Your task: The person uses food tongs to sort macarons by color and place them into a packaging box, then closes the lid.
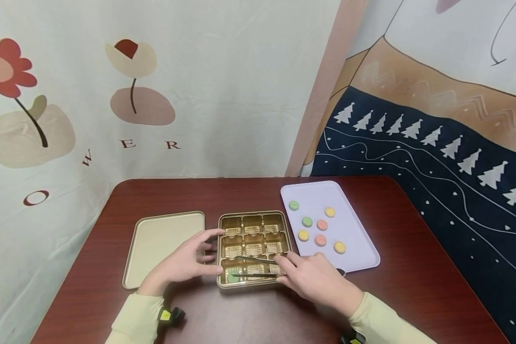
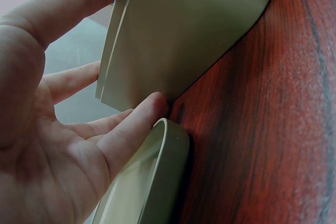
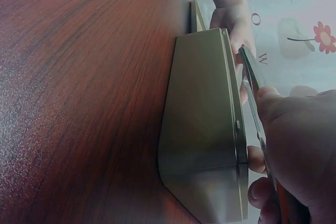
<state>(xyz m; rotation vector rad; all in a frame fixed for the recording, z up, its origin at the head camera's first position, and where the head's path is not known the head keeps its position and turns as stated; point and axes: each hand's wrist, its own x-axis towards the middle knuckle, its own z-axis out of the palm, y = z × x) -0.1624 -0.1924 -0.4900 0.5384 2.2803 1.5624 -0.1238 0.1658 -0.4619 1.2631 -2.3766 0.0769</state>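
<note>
A gold tin with a gold insert of square compartments stands on the table. In its front left compartment lies a small green disc, macaron-like in shape. My right hand holds dark metal tongs over the front row. The tong arms are spread apart, and one tip overlaps the green disc in the head view. My left hand is at the tin's left side, its fingers and thumb stretched out to the side wall and rim. No item shows in the left palm.
A cream lid lies left of the tin, partly behind my left hand. On the right, a lilac tray bears several discs: green, pink and yellow. Printed curtains hang behind the brown table.
</note>
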